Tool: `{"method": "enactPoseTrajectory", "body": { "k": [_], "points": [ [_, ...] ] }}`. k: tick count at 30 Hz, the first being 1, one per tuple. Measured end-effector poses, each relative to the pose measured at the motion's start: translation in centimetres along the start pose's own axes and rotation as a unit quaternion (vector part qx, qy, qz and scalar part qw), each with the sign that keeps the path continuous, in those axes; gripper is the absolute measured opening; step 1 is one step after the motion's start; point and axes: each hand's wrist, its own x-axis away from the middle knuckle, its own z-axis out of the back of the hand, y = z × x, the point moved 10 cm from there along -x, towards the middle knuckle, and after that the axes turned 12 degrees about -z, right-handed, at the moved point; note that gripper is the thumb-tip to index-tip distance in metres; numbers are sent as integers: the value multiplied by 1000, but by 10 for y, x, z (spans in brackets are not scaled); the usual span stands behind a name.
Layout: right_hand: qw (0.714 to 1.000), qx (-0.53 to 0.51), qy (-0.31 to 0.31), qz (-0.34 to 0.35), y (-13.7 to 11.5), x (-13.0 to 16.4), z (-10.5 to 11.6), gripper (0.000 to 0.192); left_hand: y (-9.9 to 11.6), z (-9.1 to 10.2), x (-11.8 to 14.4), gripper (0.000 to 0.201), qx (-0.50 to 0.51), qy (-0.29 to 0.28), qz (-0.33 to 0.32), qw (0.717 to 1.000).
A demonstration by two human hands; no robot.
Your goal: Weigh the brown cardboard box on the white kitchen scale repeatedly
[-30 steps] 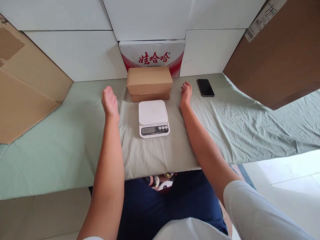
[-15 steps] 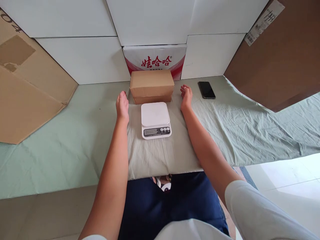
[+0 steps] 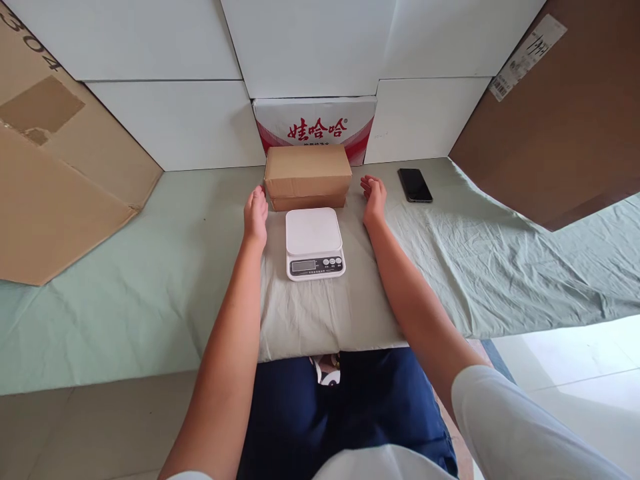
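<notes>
Palm turned inward, my left hand [image 3: 257,215] rests on edge on the cloth, close to the front left corner of a small brown cardboard box [image 3: 308,164]. My right hand [image 3: 374,199] lies on its side to the right of that box, fingers extended and loosely curved, with a gap between. Neither hand holds anything. Between my forearms, just in front of the box, sits a white kitchen scale [image 3: 315,233]. Its platform is bare and its display looks blank.
A black smartphone [image 3: 415,185] lies right of my right hand. Behind the box stands a white and red carton [image 3: 367,113] against white panels [image 3: 310,47]. Large cardboard sheets flank the left [image 3: 90,173] and right [image 3: 570,120]. A pale green cloth [image 3: 200,267] covers the table.
My left hand has shifted slightly right, closer to the cardboard box. The right hand stays nearly in place. The whole view has moved a little.
</notes>
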Motion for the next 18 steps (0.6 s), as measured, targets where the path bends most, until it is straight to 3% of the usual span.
{"method": "enactPoseTrajectory", "body": {
  "k": [9, 14, 18],
  "points": [
    [1000, 9, -8, -9, -4, 8, -3, 50, 1, -12, 1, 108, 7, -14, -6, 1000],
    [999, 13, -38, -19, -5, 21, -21, 47, 9, -12, 4, 106, 7, -7, -9, 1000],
    [997, -4, -73, -39, 10, 21, -41, 50, 9, -10, 5, 102, 4, 0, 5, 1000]
  ]
}}
